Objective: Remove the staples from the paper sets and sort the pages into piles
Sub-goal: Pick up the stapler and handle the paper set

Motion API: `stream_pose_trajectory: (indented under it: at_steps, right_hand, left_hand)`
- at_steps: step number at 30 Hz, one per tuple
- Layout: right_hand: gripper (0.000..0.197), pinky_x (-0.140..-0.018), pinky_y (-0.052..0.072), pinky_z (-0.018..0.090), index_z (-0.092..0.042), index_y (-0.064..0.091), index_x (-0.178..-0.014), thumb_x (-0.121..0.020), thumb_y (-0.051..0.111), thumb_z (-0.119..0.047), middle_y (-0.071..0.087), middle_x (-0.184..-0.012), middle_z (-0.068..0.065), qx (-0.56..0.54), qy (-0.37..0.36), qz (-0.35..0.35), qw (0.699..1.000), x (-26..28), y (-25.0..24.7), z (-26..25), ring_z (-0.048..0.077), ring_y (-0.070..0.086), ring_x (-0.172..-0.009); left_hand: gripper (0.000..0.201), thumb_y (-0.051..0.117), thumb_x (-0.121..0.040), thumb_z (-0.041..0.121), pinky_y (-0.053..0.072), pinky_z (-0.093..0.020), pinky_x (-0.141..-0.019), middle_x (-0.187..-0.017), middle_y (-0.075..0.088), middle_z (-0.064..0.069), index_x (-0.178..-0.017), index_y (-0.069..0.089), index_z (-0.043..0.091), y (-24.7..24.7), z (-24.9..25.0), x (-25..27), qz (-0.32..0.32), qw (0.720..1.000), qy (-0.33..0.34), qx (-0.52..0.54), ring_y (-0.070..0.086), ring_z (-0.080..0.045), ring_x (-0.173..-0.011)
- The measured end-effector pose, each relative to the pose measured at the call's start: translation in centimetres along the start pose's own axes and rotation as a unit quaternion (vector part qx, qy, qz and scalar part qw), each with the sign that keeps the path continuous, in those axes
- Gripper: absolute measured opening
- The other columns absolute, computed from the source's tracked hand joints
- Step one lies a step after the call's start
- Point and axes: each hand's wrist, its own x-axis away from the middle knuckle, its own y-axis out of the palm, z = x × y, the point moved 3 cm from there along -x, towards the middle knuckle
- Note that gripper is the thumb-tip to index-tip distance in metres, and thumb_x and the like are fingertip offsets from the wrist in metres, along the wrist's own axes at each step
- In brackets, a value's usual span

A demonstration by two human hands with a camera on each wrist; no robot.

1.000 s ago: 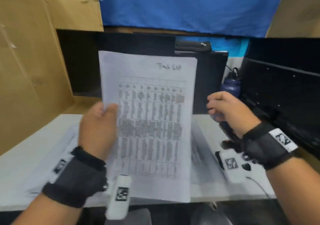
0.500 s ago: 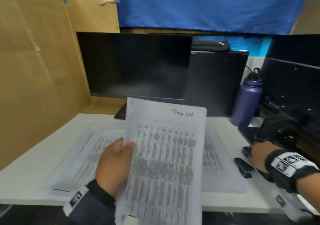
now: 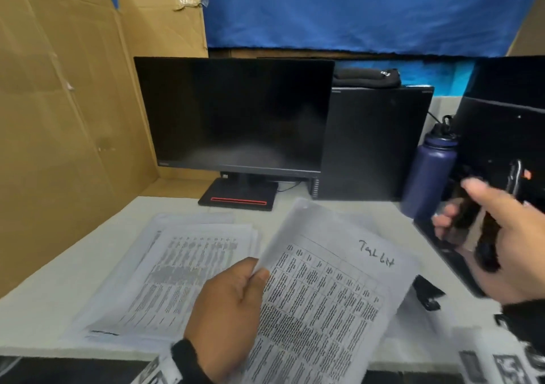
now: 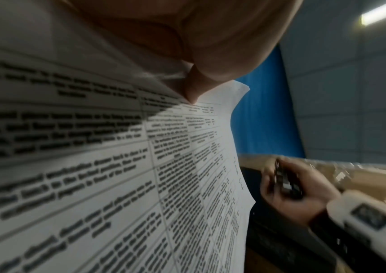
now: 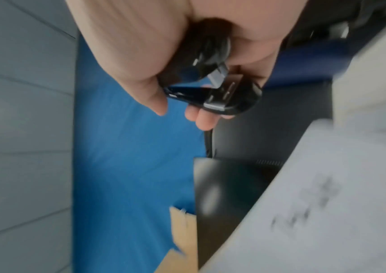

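A paper set [image 3: 324, 304] is pinched at its edge by the left hand [image 3: 227, 310] above the bench [image 3: 35, 310], while a black staple remover [image 5: 212, 92] is gripped in the right hand [image 3: 501, 245]. Pages already lie in a pile [image 3: 177, 271] to the left; no staple is discernible, and this set appears yet to be separated. A monitor [image 3: 236, 115] and a blue bottle [image 3: 427, 177] stand behind, clear of the work.

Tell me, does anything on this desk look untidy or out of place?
Slightly. The pile of pages on the white desk is fanned, its edges not squared. Otherwise nothing stands out.
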Motion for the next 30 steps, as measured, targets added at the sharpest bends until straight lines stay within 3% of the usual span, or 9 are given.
stream_pose_trajectory:
  at_steps: [3, 7, 13, 19, 24, 30]
  right_hand:
    - [0.036, -0.077, 0.055, 0.041, -0.018, 0.061, -0.084, -0.090, 0.060, -0.053, 0.071, -0.074, 0.005, -0.035, -0.097, 0.016, 0.994, 3.8, 4.3, -0.2, 0.028, 0.069, -0.078]
    - [0.053, -0.078, 0.058, 0.046, -0.012, 0.058, -0.096, -0.089, 0.044, -0.062, 0.076, -0.088, 0.013, -0.003, -0.125, 0.048, 0.991, 5.6, 7.0, 1.2, 0.034, 0.074, -0.079]
    - [0.053, -0.081, 0.060, 0.050, -0.006, 0.058, -0.100, -0.096, 0.039, -0.056, 0.075, -0.083, 0.014, 0.029, -0.137, 0.039, 0.989, 7.3, 8.0, 1.8, 0.032, 0.075, -0.082]
    - [0.054, -0.086, 0.057, 0.053, -0.003, 0.058, -0.103, -0.100, 0.036, -0.052, 0.074, -0.078, 0.011, 0.089, -0.167, 0.034, 0.981, 8.4, 8.6, 2.0, 0.029, 0.075, -0.081]
    - [0.041, -0.080, 0.059, 0.051, -0.012, 0.056, -0.094, -0.102, 0.037, -0.047, 0.073, -0.073, 0.010, 0.123, -0.193, 0.032, 0.973, 8.7, 8.9, 2.2, 0.028, 0.074, -0.075]
    - [0.044, -0.063, 0.061, 0.046, -0.005, 0.056, -0.096, -0.103, 0.039, -0.045, 0.069, -0.074, 0.017, 0.113, -0.202, 0.029, 0.972, 8.9, 8.9, 2.2, 0.030, 0.072, -0.066]
  left_hand:
    - [0.018, 0.049, -0.102, 0.039, 0.044, -0.023, -0.055, -0.069, 0.065, 0.009, -0.088, 0.060, 0.040, 0.6, 1.3, 1.2, -0.019, 0.993, 0.073, -0.088, 0.061, -0.011, -0.063]
    - [0.015, 0.047, -0.099, 0.038, 0.036, -0.012, -0.051, -0.074, 0.062, 0.023, -0.097, 0.061, 0.041, 1.2, 2.2, 2.2, -0.036, 0.978, 0.130, -0.157, 0.060, -0.002, -0.068]
    - [0.031, 0.044, -0.099, 0.042, 0.035, -0.025, -0.045, -0.056, 0.056, 0.003, -0.072, 0.049, 0.030, 1.4, 2.8, 2.3, -0.045, 0.981, 0.116, -0.151, 0.056, -0.016, -0.056]
    - [0.033, 0.050, -0.101, 0.039, 0.043, -0.032, -0.049, -0.056, 0.057, 0.003, -0.070, 0.051, 0.028, 1.9, 2.6, 1.7, -0.074, 0.984, 0.085, -0.137, 0.057, -0.016, -0.055]
    - [0.035, 0.050, -0.101, 0.038, 0.041, -0.026, -0.050, -0.056, 0.055, 0.003, -0.067, 0.049, 0.030, 2.4, 2.6, 2.0, -0.095, 0.983, 0.087, -0.129, 0.057, -0.015, -0.058]
    - [0.034, 0.049, -0.100, 0.039, 0.042, -0.027, -0.053, -0.056, 0.055, 0.004, -0.067, 0.048, 0.030, 2.5, 3.1, 2.3, -0.096, 0.982, 0.104, -0.127, 0.057, -0.016, -0.061]
